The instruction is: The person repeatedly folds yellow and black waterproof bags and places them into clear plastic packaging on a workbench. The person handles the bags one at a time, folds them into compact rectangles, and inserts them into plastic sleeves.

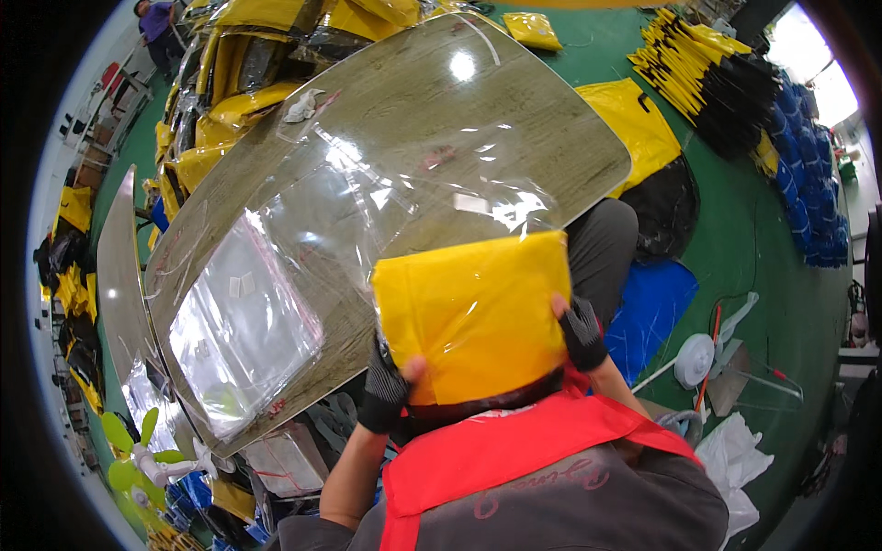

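Two gloved hands grasp one folded yellow package point(470, 312) in a clear sleeve, held up close to the person's chest, above the near edge of the counter point(514, 110). The left hand point(386, 386) has its fingers point(413, 369) clenched on the lower left corner; the right hand point(581, 332) pinches the right edge. Just left of it, a stack of clear plastic bags point(241, 326) lies flat on the grey wood-grain counter, with small white labels on top, and a loose clear sheet point(413, 174) spreads behind the package. Beyond the counter's far edge, more yellow packages point(248, 55) pile up. To the right, on the green floor point(744, 248), stand rows of yellow-and-black bundles point(707, 64) and blue ones point(804, 174). A green fan point(138, 450) sits low left.
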{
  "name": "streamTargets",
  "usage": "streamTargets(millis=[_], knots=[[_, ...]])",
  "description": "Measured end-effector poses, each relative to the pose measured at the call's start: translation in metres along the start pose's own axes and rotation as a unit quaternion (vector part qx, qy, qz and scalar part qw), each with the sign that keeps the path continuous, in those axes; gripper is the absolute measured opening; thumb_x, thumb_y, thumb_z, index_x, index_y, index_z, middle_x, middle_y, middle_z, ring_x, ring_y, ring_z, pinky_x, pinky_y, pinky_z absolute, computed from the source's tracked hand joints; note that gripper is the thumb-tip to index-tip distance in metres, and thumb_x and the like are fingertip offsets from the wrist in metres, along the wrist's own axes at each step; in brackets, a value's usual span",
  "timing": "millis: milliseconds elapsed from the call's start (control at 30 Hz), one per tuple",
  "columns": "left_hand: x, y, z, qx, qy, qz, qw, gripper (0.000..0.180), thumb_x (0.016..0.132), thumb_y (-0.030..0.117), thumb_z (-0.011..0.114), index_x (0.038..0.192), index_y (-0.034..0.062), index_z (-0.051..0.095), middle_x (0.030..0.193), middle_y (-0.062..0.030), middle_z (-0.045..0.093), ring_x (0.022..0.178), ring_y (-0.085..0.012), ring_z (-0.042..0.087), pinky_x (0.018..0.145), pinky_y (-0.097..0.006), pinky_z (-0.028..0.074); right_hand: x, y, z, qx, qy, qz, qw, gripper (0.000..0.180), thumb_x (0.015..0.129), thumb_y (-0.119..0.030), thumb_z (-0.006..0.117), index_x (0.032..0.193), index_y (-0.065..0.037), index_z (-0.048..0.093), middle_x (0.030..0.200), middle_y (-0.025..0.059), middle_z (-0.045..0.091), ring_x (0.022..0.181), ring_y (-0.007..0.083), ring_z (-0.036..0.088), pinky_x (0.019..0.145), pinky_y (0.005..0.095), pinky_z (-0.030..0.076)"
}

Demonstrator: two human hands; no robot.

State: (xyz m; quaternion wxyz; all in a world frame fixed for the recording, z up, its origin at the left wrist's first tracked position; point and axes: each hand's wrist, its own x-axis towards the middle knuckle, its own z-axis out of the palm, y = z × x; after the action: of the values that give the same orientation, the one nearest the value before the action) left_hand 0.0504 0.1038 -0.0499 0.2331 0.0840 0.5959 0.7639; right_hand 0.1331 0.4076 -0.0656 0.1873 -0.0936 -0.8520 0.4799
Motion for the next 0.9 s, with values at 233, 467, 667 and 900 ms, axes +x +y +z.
streamTargets(millis=[233,467,667,900], knots=[[0.05,0.062,0.005,-0.11,0.061,-0.096,0.987,0.062,0.087,0.032,0.067,0.134,-0.001,0.045,0.122,-0.0103,0.059,0.111,-0.0202,0.056,0.097,-0.034,0.044,0.017,-0.031,-0.016,0.136,-0.165,0.249,0.944,0.046,0.101,-0.037,0.045,0.1,0.004,0.064,0.079,0.0083,0.066,0.075,0.0141,0.061,0.071,0.0287,0.047],[0.051,0.043,0.008,0.038,0.073,0.032,0.996,0.071,0.076,0.01,0.077,0.137,0.0024,0.04,0.124,-0.0119,0.056,0.115,-0.0207,0.054,0.098,-0.033,0.043,-0.027,0.001,0.005,0.121,-0.163,0.281,0.938,0.048,0.098,-0.042,0.048,0.103,0.003,0.065,0.092,0.0143,0.068,0.087,0.0191,0.063,0.077,0.0326,0.048],[0.009,0.0,-0.017,-0.011,-0.004,-0.089,0.996,0.07,0.08,0.035,0.073,0.135,0.0027,0.045,0.124,-0.007,0.057,0.111,-0.0201,0.056,0.095,-0.034,0.045,0.039,-0.03,0.003,0.198,-0.054,0.198,0.958,0.036,0.092,-0.033,0.062,0.096,0.002,0.067,0.083,0.0097,0.069,0.076,0.0155,0.063,0.07,0.0307,0.049],[-0.044,-0.026,-0.027,0.054,0.042,-0.163,0.984,0.066,0.084,0.045,0.068,0.131,0.0022,0.05,0.125,-0.0094,0.058,0.116,-0.0202,0.054,0.097,-0.033,0.043,-0.029,-0.021,-0.01,0.226,-0.257,0.258,0.904,0.049,0.086,-0.035,0.07,0.121,-0.001,0.059,0.105,0.0116,0.068,0.102,0.0201,0.063,0.095,0.0316,0.046]])
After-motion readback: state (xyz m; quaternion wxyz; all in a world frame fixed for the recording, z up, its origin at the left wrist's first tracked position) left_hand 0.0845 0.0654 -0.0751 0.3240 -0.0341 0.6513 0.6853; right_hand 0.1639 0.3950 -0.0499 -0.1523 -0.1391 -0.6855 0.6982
